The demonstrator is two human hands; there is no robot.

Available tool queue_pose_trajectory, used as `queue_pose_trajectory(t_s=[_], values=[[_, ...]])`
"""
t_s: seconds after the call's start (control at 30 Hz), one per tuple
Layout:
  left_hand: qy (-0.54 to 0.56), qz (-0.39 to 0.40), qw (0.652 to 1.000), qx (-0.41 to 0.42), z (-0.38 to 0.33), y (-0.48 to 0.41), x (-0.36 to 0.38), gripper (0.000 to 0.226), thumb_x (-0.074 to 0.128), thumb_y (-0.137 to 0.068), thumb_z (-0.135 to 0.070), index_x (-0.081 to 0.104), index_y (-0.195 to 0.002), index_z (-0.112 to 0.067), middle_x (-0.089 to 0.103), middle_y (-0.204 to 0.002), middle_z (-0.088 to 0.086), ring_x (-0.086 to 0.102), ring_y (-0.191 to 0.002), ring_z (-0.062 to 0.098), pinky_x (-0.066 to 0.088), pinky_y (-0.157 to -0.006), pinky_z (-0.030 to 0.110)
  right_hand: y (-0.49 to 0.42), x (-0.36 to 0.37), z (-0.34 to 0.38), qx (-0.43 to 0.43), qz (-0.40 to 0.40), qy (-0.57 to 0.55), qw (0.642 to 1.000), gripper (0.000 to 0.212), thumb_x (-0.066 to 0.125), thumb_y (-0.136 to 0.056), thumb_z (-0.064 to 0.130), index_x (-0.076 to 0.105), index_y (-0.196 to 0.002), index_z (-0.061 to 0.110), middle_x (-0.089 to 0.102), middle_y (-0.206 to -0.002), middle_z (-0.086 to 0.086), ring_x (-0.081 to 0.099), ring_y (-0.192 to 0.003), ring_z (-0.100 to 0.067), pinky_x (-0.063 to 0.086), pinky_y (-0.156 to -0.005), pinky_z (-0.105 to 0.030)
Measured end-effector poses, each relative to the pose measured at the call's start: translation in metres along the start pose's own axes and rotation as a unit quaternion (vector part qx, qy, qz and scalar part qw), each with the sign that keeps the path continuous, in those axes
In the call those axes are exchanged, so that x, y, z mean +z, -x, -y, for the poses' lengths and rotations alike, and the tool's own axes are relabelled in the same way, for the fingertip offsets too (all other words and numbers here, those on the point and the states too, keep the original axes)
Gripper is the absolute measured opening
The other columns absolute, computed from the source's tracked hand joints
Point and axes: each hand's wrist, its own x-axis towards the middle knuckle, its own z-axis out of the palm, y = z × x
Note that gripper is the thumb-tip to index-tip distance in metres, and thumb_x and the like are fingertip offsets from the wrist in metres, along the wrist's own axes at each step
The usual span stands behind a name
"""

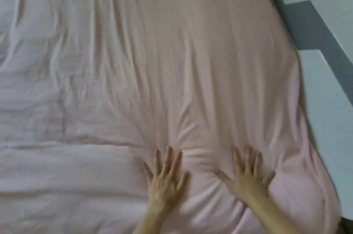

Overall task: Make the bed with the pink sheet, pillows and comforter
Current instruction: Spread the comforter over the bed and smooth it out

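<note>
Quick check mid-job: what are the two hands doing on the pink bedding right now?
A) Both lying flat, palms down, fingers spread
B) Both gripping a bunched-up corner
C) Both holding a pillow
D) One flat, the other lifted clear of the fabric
A: the left hand and the right hand both lie palm down with straight, spread fingers on the pink bedding, and creases fan out between them.

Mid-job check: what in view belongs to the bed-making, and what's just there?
Job: wrinkled pink bedding; left hand and right hand, both pressed flat on it.
Not job: pale panelled surface beside the bed; silver ring on the left hand.
</note>
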Motion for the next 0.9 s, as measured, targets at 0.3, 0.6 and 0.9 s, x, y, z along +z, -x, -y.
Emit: queue_pose_trajectory(t_s=[0.3, 0.6, 0.9], values=[[-0.05, 0.123, 0.989, -0.059, -0.042, 0.088, -0.009, 0.051, 0.046, -0.077, -0.051, 0.053, -0.12, -0.024, 0.064, -0.117, 0.009, 0.058, -0.105, 0.039, 0.045, -0.073, 0.05, 0.08, -0.009, -0.046, -0.007, 0.166, 0.029, 0.986, 0.121, 0.048, -0.069, 0.083, -0.01, -0.156, 0.022, -0.005, -0.161, -0.02, 0.004, -0.147, -0.043, 0.024, -0.114, -0.056], [-0.016, 0.065, 0.998, 0.008, -0.079, 0.022, -0.034, 0.069, 0.029, -0.089, -0.071, -0.001, -0.148, -0.053, -0.017, -0.161, -0.006, -0.018, -0.147, 0.03, -0.004, -0.111, 0.066, 0.004, -0.054, -0.078, -0.015, -0.105, -0.112, 0.988, 0.092, 0.03, -0.08, 0.086, -0.013, -0.151, 0.044, -0.025, -0.161, 0.001, -0.026, -0.147, -0.031, -0.001, -0.116, -0.062], [-0.05, 0.142, 0.988, -0.033, -0.079, 0.072, 0.007, 0.075, 0.019, -0.081, -0.083, -0.012, -0.144, -0.057, -0.019, -0.16, -0.013, -0.019, -0.147, 0.03, 0.003, -0.104, 0.077, 0.061, 0.035, -0.131, 0.141, 0.075, -0.235, 0.959, 0.128, 0.025, -0.051, 0.104, -0.047, -0.135, 0.04, -0.044, -0.151, -0.007, -0.024, -0.147, -0.032, 0.008, -0.114, -0.069]])
